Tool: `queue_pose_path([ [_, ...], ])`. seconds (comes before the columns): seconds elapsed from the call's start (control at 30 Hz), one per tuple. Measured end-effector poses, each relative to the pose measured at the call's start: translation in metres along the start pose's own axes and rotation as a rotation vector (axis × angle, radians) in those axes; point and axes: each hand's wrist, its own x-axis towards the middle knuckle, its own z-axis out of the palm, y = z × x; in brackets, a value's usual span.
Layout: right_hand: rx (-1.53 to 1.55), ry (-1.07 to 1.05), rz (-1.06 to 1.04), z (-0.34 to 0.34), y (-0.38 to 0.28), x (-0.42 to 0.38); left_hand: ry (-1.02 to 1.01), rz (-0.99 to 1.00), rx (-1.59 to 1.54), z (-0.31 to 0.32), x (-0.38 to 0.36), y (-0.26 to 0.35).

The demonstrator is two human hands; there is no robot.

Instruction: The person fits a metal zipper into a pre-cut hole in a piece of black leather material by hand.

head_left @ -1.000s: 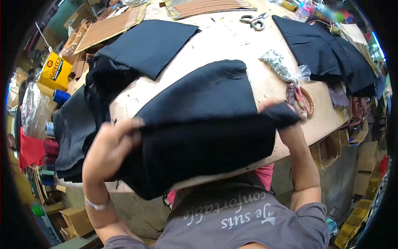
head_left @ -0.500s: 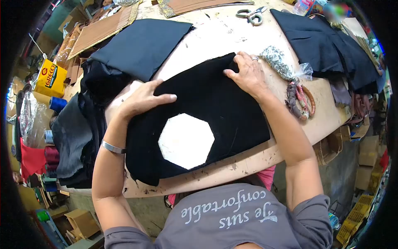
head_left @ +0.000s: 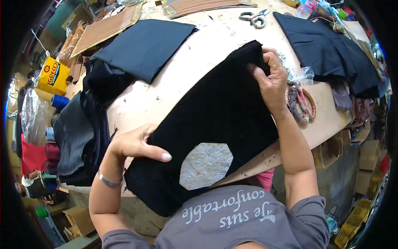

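A dark black fabric piece [head_left: 211,103] is held up at a tilt over the table's front edge. My right hand [head_left: 271,79] pinches its upper right corner, thumb in front and fingers curled round the edge. At the left edge, my left hand [head_left: 139,143] grips the fabric with its thumb laid on top; the other fingers are mostly hidden behind it. Near the lower edge of the fabric lies a pale grey, many-sided piece [head_left: 206,166] with yellowish streaks. The lower left end of the fabric hangs down by the shirt.
Folded black cloth [head_left: 145,45] lies at the left above more dark stacked fabric [head_left: 74,137]. Scissors [head_left: 255,18] rest at the far side. Other dark cloth [head_left: 319,50] and a bundle of twisted cords [head_left: 300,103] are on the right. A yellow GRECO can [head_left: 52,76] stands far left.
The fabric has been lifted and tilted, its right corner raised and its left end lowered. My right hand moved right, my left hand nearer the body. The many-sided piece shifted right and looks greyer.
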Motion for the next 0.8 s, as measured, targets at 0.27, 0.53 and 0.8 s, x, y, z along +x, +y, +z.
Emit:
queue_pose_path([
  [0.27,0.441,-0.057,0.413,0.004,-0.014,-0.005,0.999,0.446,1.497,0.057,-0.039,0.038],
  [0.53,-0.028,-0.182,0.160,0.029,0.004,-0.020,0.712,0.072,0.920,-0.008,-0.003,-0.019],
  [0.8,-0.115,-0.291,0.071,0.036,0.004,-0.026,0.816,0.026,1.093,-0.039,0.042,-0.029],
])
